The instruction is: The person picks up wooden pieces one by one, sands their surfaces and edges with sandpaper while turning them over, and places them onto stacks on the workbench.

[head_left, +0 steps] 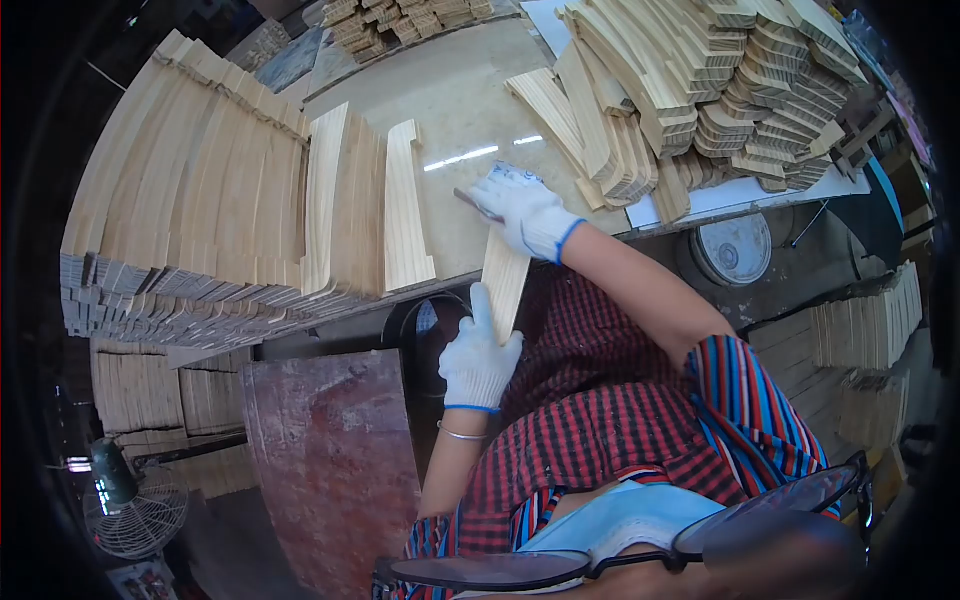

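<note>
My left hand [481, 362], in a white glove with a blue cuff, grips the near end of a pale wooden piece [504, 287], one finger extended along it. The piece slants up from the table edge. At its far end my right hand [528, 212], gloved the same way, is closed round a thin dark brown piece [478, 205] that sticks out to the left. Whether this piece touches the wood is hidden under the glove. A single shaped wooden slat [404, 210] lies left of my hands on the table [450, 100].
Stacked wooden slats [200, 170] cover the table's left side. More curved pieces [690, 90] are piled at the right, with others [400, 22] at the back. Below are a reddish-brown board [335, 460], a fan [135, 505], a white bucket [735, 248] and more stacked wood [868, 318].
</note>
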`<state>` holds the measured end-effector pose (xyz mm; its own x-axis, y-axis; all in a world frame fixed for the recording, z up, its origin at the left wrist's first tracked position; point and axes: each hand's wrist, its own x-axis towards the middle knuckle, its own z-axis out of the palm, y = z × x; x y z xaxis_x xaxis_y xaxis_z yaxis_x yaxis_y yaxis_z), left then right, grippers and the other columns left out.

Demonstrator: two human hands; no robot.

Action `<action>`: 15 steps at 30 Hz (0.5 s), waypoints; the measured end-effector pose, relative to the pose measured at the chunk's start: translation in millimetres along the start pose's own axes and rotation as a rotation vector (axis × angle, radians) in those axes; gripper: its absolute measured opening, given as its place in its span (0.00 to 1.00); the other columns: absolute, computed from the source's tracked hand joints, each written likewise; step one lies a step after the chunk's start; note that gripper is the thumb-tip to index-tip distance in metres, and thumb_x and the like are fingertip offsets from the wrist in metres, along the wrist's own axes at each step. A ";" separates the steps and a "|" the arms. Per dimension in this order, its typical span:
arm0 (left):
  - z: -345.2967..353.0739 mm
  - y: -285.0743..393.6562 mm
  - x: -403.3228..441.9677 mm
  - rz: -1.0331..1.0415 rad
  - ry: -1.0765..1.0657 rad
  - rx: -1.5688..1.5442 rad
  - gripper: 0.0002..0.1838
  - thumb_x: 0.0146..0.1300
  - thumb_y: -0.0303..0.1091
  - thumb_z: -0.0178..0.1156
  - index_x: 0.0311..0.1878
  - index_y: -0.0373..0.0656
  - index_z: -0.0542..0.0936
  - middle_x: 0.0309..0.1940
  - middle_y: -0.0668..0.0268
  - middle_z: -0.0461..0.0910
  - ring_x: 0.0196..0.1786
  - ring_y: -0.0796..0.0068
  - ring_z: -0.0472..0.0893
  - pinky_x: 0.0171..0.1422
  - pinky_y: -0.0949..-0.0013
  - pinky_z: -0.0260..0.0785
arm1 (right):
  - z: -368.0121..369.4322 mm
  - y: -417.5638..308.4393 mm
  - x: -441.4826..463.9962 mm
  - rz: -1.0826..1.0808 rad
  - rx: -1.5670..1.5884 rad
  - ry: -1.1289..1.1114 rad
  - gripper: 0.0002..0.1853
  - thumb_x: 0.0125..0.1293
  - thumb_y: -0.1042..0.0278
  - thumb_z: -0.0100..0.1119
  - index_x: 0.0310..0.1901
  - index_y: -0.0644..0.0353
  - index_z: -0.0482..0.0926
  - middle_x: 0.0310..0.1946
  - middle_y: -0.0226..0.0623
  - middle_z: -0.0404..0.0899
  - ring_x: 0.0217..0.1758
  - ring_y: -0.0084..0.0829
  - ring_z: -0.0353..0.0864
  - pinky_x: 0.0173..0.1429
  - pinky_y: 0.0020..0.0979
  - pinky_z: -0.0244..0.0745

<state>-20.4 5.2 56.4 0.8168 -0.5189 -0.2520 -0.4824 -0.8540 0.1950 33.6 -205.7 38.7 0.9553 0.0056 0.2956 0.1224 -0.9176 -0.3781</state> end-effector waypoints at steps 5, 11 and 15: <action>1.2 1.6 3.8 0.020 0.030 -0.028 0.50 0.53 0.53 0.64 0.75 0.48 0.50 0.40 0.48 0.81 0.35 0.47 0.84 0.35 0.51 0.76 | 4.6 -45.0 -48.2 -0.160 -0.174 0.086 0.18 0.62 0.65 0.51 0.55 0.49 0.75 0.49 0.45 0.74 0.57 0.46 0.73 0.62 0.43 0.67; 1.1 -6.4 -8.3 0.041 0.040 0.012 0.49 0.53 0.51 0.65 0.74 0.45 0.53 0.38 0.49 0.80 0.33 0.50 0.84 0.33 0.52 0.77 | -27.0 -26.8 -68.1 -0.118 0.096 0.180 0.26 0.64 0.71 0.55 0.65 0.52 0.70 0.58 0.50 0.74 0.65 0.50 0.71 0.69 0.42 0.64; 9.2 -7.6 -20.0 0.064 0.121 0.050 0.49 0.52 0.51 0.66 0.73 0.43 0.54 0.35 0.52 0.79 0.29 0.54 0.84 0.31 0.55 0.77 | -40.5 -8.9 -68.8 0.206 0.261 0.288 0.22 0.69 0.66 0.55 0.63 0.59 0.72 0.59 0.53 0.74 0.66 0.48 0.71 0.68 0.37 0.67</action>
<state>-35.9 21.8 51.2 0.8146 -0.5667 -0.1237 -0.5475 -0.8216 0.1588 -44.1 -214.0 57.2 0.8576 -0.3119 0.4090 0.0361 -0.7566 -0.6528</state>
